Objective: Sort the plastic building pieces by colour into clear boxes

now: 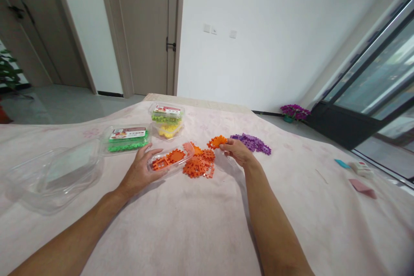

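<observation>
My left hand (139, 169) grips the near side of a small clear plastic box (171, 158) that lies tilted on the pink cloth, with a few orange puzzle tiles inside. My right hand (237, 150) pinches a bunch of orange tiles (217, 141), held just above the cloth to the right of the box. Between the two hands lies a loose pile of orange tiles (198, 165). A heap of purple tiles (252, 142) sits just beyond my right hand.
A lidded box of green tiles (127, 139) lies left of the hands. Behind it stands a box with green and yellow tiles (167, 120). A big clear container (53, 177) rests at the far left. Small blue, white and pink items (359, 172) lie at the right.
</observation>
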`<state>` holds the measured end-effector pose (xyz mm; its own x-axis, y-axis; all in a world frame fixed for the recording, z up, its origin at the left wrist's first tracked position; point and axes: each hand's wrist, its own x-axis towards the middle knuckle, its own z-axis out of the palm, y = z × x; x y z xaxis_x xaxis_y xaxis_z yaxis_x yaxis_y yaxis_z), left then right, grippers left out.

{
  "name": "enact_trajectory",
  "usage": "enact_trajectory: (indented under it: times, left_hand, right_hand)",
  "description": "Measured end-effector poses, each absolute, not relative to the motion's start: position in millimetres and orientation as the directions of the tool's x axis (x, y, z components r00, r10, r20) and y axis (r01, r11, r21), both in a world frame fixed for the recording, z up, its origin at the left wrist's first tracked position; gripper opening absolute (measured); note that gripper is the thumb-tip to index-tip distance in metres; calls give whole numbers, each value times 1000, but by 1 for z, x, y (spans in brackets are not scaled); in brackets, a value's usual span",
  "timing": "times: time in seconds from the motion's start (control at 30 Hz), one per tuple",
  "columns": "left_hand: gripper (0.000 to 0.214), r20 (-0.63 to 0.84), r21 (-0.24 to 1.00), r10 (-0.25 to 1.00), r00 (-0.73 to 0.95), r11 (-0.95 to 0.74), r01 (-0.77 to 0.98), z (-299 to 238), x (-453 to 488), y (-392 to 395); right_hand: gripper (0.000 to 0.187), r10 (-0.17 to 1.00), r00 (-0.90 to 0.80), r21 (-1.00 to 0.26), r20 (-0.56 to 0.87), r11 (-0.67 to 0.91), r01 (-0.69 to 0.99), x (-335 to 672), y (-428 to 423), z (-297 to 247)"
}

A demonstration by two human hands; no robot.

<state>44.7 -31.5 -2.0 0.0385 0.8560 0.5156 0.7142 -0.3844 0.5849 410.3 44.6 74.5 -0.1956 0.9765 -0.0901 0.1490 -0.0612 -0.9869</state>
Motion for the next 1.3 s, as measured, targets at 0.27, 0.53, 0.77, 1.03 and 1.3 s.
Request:
enact_trajectory:
  times: [0.27,0.53,0.77,1.03,1.3]
  left_hand:
    - [60,496,598,867,38,-373,709,1,46,-33]
    - [57,500,615,865,33,-382,689,2,46,-33]
    - [56,488,628,872,26,-372,684,0,45,-33]
    - [63,491,614,871,35,-374,695,3,47,-34]
    - [92,508,659,860,55,-429,617,-6,44,-30]
  right_hand:
    - [30,985,-131,-986,-110,-92,136,405,45,73]
    - [34,971,-134,-967,-198,-215,-133,406,46,69]
    - [28,961,-151,-937,-232,-263,-231,392,48,59]
    - [25,981,-185,-998,-64,-67,-11,351,33,75]
    - [41,947,-318,-976,41,107,192,278,6,71]
